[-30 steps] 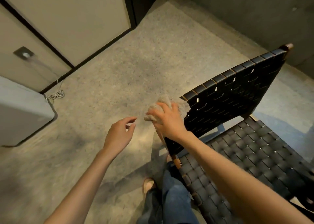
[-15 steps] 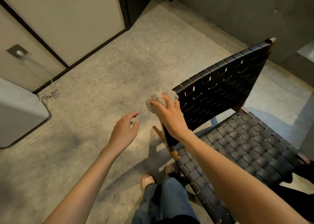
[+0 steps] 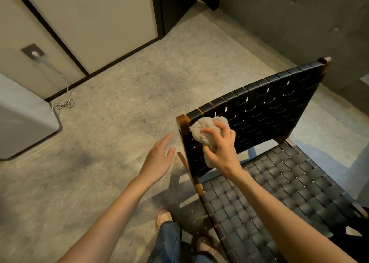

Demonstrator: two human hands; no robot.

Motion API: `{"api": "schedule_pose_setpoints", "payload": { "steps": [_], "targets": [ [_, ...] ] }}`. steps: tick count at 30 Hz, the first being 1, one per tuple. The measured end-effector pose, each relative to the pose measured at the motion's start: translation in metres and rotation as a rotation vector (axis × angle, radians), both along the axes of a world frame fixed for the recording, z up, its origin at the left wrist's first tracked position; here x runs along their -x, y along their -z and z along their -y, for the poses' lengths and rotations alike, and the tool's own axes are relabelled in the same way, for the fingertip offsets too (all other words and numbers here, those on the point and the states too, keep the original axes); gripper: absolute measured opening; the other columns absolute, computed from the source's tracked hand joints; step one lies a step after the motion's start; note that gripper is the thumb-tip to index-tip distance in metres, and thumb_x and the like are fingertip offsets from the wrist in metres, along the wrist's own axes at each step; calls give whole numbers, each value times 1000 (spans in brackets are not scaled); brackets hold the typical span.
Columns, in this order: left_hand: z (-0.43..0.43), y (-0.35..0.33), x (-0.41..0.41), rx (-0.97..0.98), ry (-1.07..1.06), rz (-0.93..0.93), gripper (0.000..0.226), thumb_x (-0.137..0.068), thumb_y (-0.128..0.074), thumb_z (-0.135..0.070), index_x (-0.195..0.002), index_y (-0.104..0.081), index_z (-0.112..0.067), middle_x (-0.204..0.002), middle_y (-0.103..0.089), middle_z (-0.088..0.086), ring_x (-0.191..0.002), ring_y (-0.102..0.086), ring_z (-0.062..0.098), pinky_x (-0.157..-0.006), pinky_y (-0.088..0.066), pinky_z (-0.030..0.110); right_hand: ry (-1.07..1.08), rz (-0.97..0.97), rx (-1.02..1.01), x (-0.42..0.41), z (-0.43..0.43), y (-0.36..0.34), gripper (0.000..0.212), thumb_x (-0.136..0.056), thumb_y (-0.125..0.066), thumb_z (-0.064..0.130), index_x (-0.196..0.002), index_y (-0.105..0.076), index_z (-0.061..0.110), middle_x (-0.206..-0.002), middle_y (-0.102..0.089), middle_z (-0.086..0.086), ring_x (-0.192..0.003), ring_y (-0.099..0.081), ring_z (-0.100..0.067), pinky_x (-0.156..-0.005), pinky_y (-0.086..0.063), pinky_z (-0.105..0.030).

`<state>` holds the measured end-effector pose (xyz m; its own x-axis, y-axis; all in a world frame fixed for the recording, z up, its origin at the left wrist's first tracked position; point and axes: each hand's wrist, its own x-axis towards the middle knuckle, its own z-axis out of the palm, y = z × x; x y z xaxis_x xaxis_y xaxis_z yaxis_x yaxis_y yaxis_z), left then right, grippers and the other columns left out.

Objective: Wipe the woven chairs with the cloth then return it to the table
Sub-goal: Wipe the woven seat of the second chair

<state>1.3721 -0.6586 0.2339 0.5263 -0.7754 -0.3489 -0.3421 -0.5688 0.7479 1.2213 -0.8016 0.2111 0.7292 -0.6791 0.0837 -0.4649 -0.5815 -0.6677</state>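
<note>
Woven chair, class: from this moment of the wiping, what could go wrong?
1. The cloth is bunched in the right hand, so it may skip strips of the backrest.
2. Its knitted loops could snag in the gaps between strips.
3. The left hand hovers beside the backrest, touching nothing; a firm push might shift it.

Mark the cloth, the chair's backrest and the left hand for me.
cloth (image 3: 203, 124), head view, bunched upper part.
chair backrest (image 3: 269, 111), head view, middle of the weave.
left hand (image 3: 157, 160), head view, back of the hand.
</note>
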Motion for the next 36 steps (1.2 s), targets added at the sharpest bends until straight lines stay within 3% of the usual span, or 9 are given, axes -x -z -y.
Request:
{"api": "schedule_pose_setpoints", "payload": {
  "steps": [3, 8, 11, 14, 16, 19, 24, 28, 36],
  "targets": [
    [16, 17, 6, 55, -21, -21, 54, -100, -42, -27, -148, -20, -36, -155, -25, -4, -138, -32, 17, -111, -30, 33, -68, 29, 41, -19, 11, 15, 47, -81, -54, 32, -127, -42, 32, -140, -21, 1, -126, -21, -23, -92, -32, -31],
    [34, 63, 11, 171, -42, 1, 65, -100, -42, -29, -147, 0, -44, -158, -9, -11, -143, -18, 12, -111, -23, 30, -92, 44, 170, -35, 15, 71, 46, -82, -59, 21, -120, -36, 33, -135, -19, -4, -124, -20, -29, -98, -34, -34],
    [36, 95, 12, 310, -49, 22, 69, -99, -42, -34, -135, 7, -65, -145, -4, -40, -137, -15, -1, -109, -28, 32, -49, 162, 249, -40, 16, 105, 38, -81, -53, 29, -117, -41, 30, -130, -21, -2, -121, -22, -30, -97, -29, -34],
    [35, 136, 15, 382, -35, 67, 70, -98, -43, -35, -136, 7, -65, -133, 5, -56, -131, -5, -19, -105, -23, 31, -7, 279, 331, -41, 16, 142, 37, -79, -56, 27, -114, -44, 28, -126, -24, -3, -117, -24, -30, -96, -32, -34],
    [34, 166, 16, 422, -24, 145, 68, -98, -41, -36, -140, 7, -60, -140, 6, -50, -129, 0, -27, -106, -22, 34, -29, 317, 373, -30, 13, 173, 34, -80, -57, 26, -112, -45, 26, -125, -24, -4, -117, -24, -31, -96, -33, -34],
    [38, 210, 17, 529, -3, 295, 66, -98, -38, -39, -146, 6, -49, -153, 7, -31, -139, -2, -12, -109, -22, 34, -98, 360, 435, -10, 10, 223, 31, -80, -59, 26, -108, -47, 24, -123, -24, -5, -115, -26, -32, -94, -34, -31],
    [50, 264, 25, 728, 11, 454, 70, -98, -39, -40, -146, 12, -42, -158, 10, -5, -145, 5, 3, -110, -7, 5, -120, 506, 627, 5, 9, 298, 20, -87, -58, 35, -99, -49, 22, -116, -31, -7, -107, -32, -31, -91, -37, -35],
    [67, 296, 30, 897, -34, 565, 67, -100, -36, -38, -148, 10, -32, -154, 2, 15, -146, 7, 10, -116, -3, 17, -159, 575, 807, 14, 14, 349, 17, -87, -55, 39, -96, -47, 26, -113, -35, -9, -104, -33, -29, -98, -30, -32],
    [84, 332, 43, 1081, -148, 611, 64, -97, -39, -29, -145, -7, -2, -153, -5, 16, -146, -3, 11, -118, -8, 27, -120, 712, 891, 9, 24, 374, 17, -89, -54, 43, -95, -48, 28, -110, -37, -7, -100, -35, -28, -82, -35, -39]
  ]
}}
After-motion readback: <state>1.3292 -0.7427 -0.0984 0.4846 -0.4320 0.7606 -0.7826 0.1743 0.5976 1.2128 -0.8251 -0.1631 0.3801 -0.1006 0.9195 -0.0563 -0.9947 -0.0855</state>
